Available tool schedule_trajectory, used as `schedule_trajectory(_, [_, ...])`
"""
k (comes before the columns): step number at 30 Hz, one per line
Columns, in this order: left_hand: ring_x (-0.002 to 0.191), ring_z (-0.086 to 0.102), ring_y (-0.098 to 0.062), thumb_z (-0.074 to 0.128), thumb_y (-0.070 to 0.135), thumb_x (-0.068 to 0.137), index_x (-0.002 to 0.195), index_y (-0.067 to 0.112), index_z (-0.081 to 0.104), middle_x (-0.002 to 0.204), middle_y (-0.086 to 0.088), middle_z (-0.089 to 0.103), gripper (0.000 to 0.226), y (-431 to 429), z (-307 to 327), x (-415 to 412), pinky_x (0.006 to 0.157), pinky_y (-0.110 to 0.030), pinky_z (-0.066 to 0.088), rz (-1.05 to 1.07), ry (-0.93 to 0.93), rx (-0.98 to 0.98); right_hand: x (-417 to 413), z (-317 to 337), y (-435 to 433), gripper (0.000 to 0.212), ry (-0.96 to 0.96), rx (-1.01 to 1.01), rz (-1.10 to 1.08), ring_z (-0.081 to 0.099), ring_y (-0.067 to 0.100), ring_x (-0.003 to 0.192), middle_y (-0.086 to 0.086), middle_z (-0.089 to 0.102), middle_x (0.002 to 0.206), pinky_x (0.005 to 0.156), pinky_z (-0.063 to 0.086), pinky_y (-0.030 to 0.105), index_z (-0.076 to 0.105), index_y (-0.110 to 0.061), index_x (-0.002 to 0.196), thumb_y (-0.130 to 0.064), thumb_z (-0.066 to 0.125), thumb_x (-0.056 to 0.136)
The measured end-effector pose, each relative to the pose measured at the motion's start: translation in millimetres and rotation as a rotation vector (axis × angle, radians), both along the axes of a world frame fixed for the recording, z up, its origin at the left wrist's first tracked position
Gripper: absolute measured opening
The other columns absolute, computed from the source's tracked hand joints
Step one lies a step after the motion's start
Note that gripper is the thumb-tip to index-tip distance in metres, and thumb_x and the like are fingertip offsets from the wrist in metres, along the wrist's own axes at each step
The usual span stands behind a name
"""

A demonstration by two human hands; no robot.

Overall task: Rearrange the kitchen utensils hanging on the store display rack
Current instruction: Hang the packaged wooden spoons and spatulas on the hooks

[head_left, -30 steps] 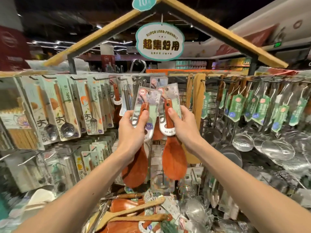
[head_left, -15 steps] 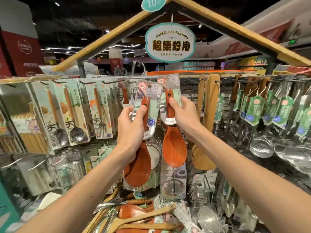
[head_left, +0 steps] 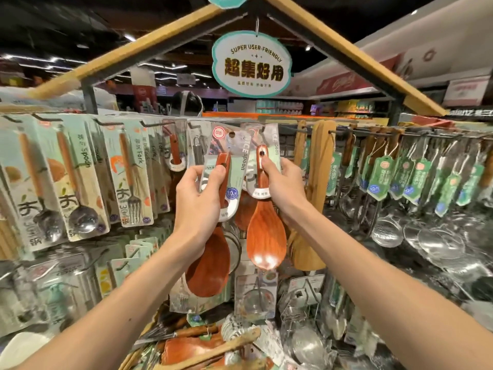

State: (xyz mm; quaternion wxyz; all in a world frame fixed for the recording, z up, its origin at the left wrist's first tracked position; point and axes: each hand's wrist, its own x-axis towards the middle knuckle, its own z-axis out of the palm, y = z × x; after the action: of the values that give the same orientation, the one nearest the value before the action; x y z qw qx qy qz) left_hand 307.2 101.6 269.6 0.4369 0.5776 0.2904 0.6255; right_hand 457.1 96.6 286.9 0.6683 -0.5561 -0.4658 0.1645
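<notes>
I had the left hand (head_left: 197, 206) wrapped round the handle of the left spoon (head_left: 209, 265), thumb across the front of the stem, its bowl hanging below the wrist. The right hand (head_left: 284, 188) pinched the right spoon (head_left: 265, 236) by the neck, thumb in front and fingers behind the card, the bowl hanging free just under the grip. Both cards stood side by side above the knuckles, their tops up near the rail (head_left: 378, 131), with packed forks (head_left: 133, 182) off beyond the left hand and a pale spatula (head_left: 320, 182) just past the right. I judged this the re-hanging step, with both spoons raised toward a peg. Whether the right card was already on a peg I could not tell, because glare and the left card hid its top. The left card's hole (head_left: 231, 134) looked free, above my thumb. The next move called for lining that hole up with a peg tip, pushing the card back, and loosening the fingers only once it hung.
</notes>
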Motion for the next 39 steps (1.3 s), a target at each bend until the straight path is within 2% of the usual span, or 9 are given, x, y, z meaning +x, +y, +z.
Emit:
schedule_trajectory(4, [0.088,0.072,-0.025,0.062,0.038,0.096,0.1,0.015,0.064,0.095,-0.008,0.075,0.023,-6,5,8,0.082,-0.045,0.056,0.012,0.003,-0.064,13,3,14,0.02,-0.043,-0.059,0.035,0.068,0.014,0.094,-0.006,0.071,0.096,0.084,0.055,0.034,0.065,-0.02,0.106,-0.032,0.05,0.102])
schedule_trajectory(7, [0.077,0.066,-0.016,0.061,0.036,0.097,0.095,0.016,0.064,0.089,-0.004,0.072,0.021,-7,9,13,0.074,-0.035,0.051,0.047,0.016,-0.047,23,3,21,0.022,-0.033,-0.109,0.078,0.066,0.006,0.086,-0.01,0.068,0.092,0.066,0.046,0.019,0.062,-0.017,0.112,-0.032,0.048,0.103])
schedule_trajectory(13, [0.075,0.072,-0.011,0.063,0.026,0.097,0.111,0.018,0.06,0.096,-0.006,0.074,0.017,-9,6,19,0.067,-0.031,0.058,0.056,0.043,-0.043,33,-7,32,0.025,-0.003,-0.142,0.092,0.072,0.008,0.075,-0.003,0.074,0.09,0.069,0.059,0.029,0.065,-0.014,0.11,-0.034,0.054,0.101])
schedule_trajectory(18, [0.104,0.068,-0.021,0.064,0.034,0.095,0.131,0.044,0.042,0.12,-0.012,0.064,0.044,-8,0,19,0.09,-0.044,0.057,0.055,0.103,0.015,33,-21,15,0.039,-0.146,-0.145,-0.139,0.06,0.014,0.102,-0.002,0.06,0.112,0.093,0.051,0.038,0.049,-0.02,0.125,-0.044,0.058,0.096])
schedule_trajectory(22, [0.111,0.051,0.009,0.059,0.028,0.099,0.135,0.052,0.038,0.139,0.015,0.05,0.048,-12,-7,20,0.1,-0.039,0.048,0.11,0.197,0.18,12,-36,-33,0.037,-0.07,0.06,0.066,0.064,0.016,0.089,-0.003,0.06,0.104,0.08,0.055,0.033,0.038,-0.034,0.126,-0.042,0.059,0.096])
schedule_trajectory(26, [0.103,0.046,0.025,0.054,0.02,0.101,0.133,0.047,0.044,0.111,0.054,0.046,0.043,-13,-2,29,0.095,-0.028,0.046,0.066,0.212,0.214,0,-34,-50,0.044,-0.094,0.107,0.279,0.063,0.037,0.075,0.012,0.064,0.091,0.068,0.056,0.047,0.041,-0.036,0.126,-0.025,0.067,0.093])
schedule_trajectory(28, [0.101,0.04,0.034,0.052,0.017,0.102,0.132,0.042,0.048,0.104,0.061,0.043,0.04,-13,3,35,0.094,-0.014,0.04,0.052,0.205,0.229,1,-28,-50,0.044,-0.119,0.138,0.279,0.057,0.028,0.066,0.011,0.061,0.085,0.062,0.052,0.042,0.045,-0.036,0.125,-0.016,0.067,0.093])
schedule_trajectory(32, [0.107,0.042,0.031,0.053,0.012,0.101,0.132,0.035,0.052,0.115,0.045,0.051,0.038,-7,13,45,0.086,0.005,0.031,0.058,0.184,0.278,8,-18,-46,0.047,-0.115,0.162,0.234,0.056,0.012,0.064,-0.003,0.059,0.084,0.062,0.052,0.033,0.046,-0.034,0.127,-0.014,0.068,0.092])
schedule_trajectory(39, [0.117,0.057,0.004,0.057,0.011,0.098,0.135,0.036,0.054,0.127,0.023,0.06,0.044,6,22,56,0.102,-0.03,0.049,0.037,0.197,0.291,15,-10,-35,0.066,-0.169,0.157,0.135,0.069,0.032,0.079,0.003,0.064,0.092,0.071,0.059,0.052,0.041,-0.033,0.139,-0.011,0.073,0.086])
